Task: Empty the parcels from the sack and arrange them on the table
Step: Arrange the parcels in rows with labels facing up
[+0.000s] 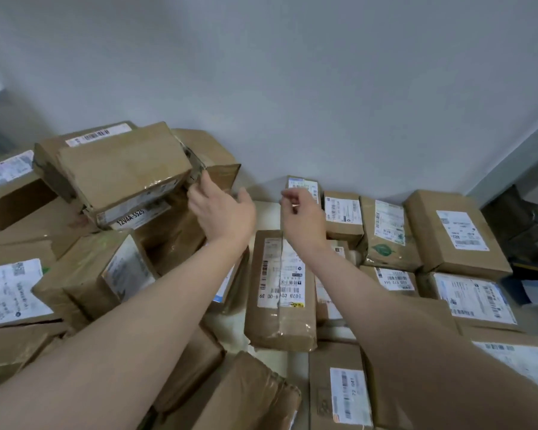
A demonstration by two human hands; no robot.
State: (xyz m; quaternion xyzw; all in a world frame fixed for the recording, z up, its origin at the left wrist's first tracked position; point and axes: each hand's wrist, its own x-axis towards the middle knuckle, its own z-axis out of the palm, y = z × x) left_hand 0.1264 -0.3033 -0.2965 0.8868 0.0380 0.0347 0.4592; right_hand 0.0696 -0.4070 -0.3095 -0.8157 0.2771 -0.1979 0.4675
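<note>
Right now both of your bare forearms reach forward over the parcels. Your left hand (222,212) is spread, thumb lifted apart, and its straight fingertips (199,189) touch the near right corner of a tilted cardboard box (121,169) that lies on top of the heap, left of those fingers. Your right hand (303,215) hovers with the fingers loosely curled and thumb close to forefinger; whether they pinch anything cannot be told. Below those fingers lies a long taped parcel (280,290), label up, and just beyond them a small labelled parcel (303,187) stands against the wall (292,88). To their right, more labelled parcels (454,234) lie flat, side by side. Bare white table (266,212) shows between your two hands. The wall is plain pale grey.
</note>
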